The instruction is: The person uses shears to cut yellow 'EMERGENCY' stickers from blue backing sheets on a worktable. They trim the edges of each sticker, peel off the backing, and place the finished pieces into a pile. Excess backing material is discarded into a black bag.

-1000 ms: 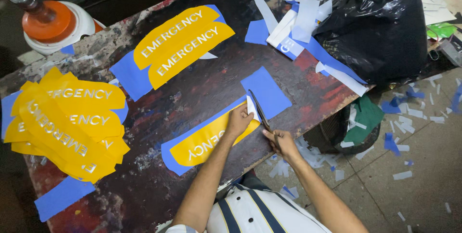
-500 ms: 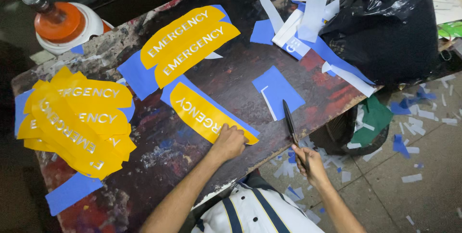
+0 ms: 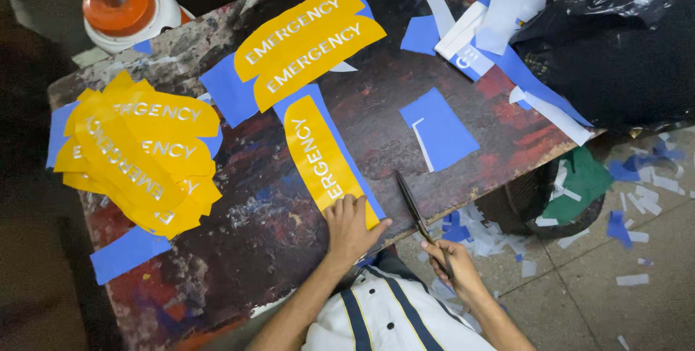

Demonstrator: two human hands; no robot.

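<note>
My left hand point(image 3: 350, 228) presses flat on the near end of a long yellow sticker with white letters on blue backing point(image 3: 321, 150), which lies lengthwise toward me on the dark, paint-stained table point(image 3: 253, 228). My right hand point(image 3: 452, 268) holds dark scissors point(image 3: 411, 206) by the handles, blades closed and pointing away over the table's near edge, just right of the sticker. A cut-off blue backing piece point(image 3: 438, 131) lies on the table to the right.
A stack of yellow stickers point(image 3: 141, 152) lies at left, two more point(image 3: 308, 43) at the back. Blue and white scraps point(image 3: 492, 28) sit beside a black plastic bag point(image 3: 615, 39). An orange-and-white container point(image 3: 123, 7) stands far left. A scrap bin point(image 3: 561, 195) and floor litter are at right.
The yellow sticker has been turned from slanting to lengthwise and pulled toward me under my left hand. The right hand with the scissors has drawn back off the table edge.
</note>
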